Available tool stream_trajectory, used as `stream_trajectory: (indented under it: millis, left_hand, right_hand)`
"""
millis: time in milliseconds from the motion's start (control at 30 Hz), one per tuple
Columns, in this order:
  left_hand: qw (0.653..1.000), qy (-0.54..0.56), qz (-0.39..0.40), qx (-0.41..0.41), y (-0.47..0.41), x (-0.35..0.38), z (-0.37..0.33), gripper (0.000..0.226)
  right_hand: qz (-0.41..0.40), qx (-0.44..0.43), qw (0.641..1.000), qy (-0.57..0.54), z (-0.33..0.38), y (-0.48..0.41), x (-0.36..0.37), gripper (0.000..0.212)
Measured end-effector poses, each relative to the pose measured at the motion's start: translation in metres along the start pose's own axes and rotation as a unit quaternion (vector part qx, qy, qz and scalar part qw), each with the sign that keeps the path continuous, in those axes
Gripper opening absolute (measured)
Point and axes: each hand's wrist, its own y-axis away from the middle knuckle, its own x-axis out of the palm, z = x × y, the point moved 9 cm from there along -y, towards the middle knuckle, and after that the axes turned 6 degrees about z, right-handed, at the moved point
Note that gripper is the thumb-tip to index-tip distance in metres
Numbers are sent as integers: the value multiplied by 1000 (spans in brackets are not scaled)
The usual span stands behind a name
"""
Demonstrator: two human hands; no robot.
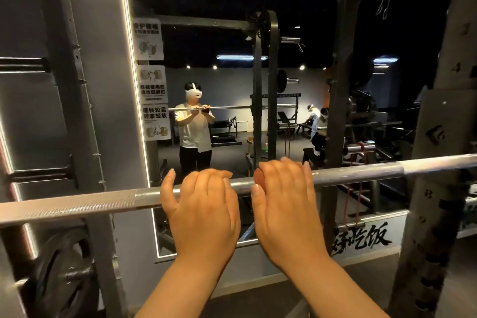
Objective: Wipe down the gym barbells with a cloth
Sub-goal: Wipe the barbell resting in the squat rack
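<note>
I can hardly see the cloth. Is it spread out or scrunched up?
Scrunched up: only a small reddish wad of cloth peeks out under the right hand, pressed against the barbell.

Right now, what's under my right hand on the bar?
A reddish-brown cloth pokes out from under your right hand, held against the barbell. The hand covers the rest of the cloth, so its size is hidden.

Dim gym, patchy light, heavy wide-angle warp.
Light comes from the LED strip [128, 54] edging the mirror [227, 80] and the tube lights [240, 57] reflected in it. Soft glare on my barbell [90, 205], ceiling crushed black, rack upright [436, 124] bows at the right edge, background slightly soft.
</note>
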Motion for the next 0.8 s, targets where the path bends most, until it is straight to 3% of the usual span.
stream_trajectory:
  millis: [133, 233, 333, 467, 633, 800]
  left_hand:
    - [1000, -9, -1, 30, 4, 0, 1, 33]
    - [999, -16, -1, 42, 5, -1, 2, 35]
    - [1000, -21, -7, 21, 5, 1, 0, 34]
    - [999, -26, -7, -26, 0, 4, -5, 36]
    - [999, -40, -6, -26, 1, 6, -9, 38]
    - [999, -41, -7, -27, 4, 6, -9, 38]
  right_hand:
    - [41, -77, 995, 49, -23, -8, -11, 41]
    - [11, -3, 1000, 16, -58, -7, -25, 30]
    - [-20, 46, 998, -24, -50, -1, -21, 37]
    - [12, -30, 999, -14, -15, -4, -7, 38]
    - [50, -110, 992, 20, -34, 4, -7, 52]
    - [-4, -10, 1000, -13, -78, 4, -23, 47]
